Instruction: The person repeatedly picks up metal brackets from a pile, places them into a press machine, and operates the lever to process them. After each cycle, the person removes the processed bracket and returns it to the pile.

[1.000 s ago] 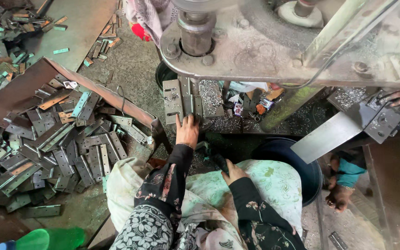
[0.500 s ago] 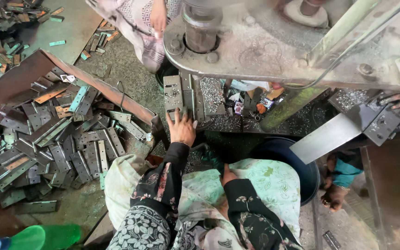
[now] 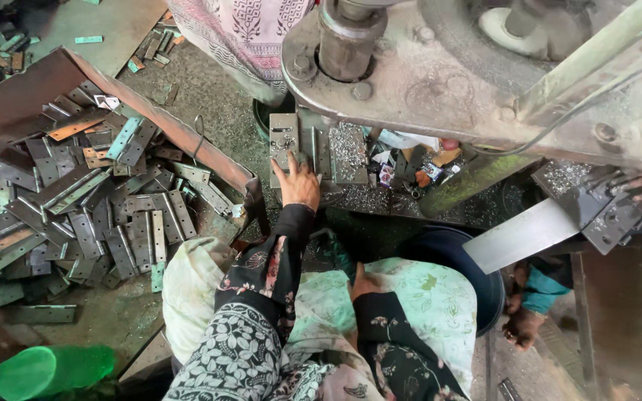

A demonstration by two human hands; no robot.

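Dozens of flat metal hinge plates (image 3: 91, 215) lie heaped on the floor to the person's left, within easy reach of the press. The left hand (image 3: 297, 182) rests with fingers spread flat on a hinge plate (image 3: 284, 145) under the press (image 3: 425, 82), pinning rather than gripping it. The right hand (image 3: 362, 284) lies on the lap; I cannot tell its grip.

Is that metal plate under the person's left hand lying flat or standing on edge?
Flat. The metal plate lies face up on the press bed, with the left hand resting on its near end.
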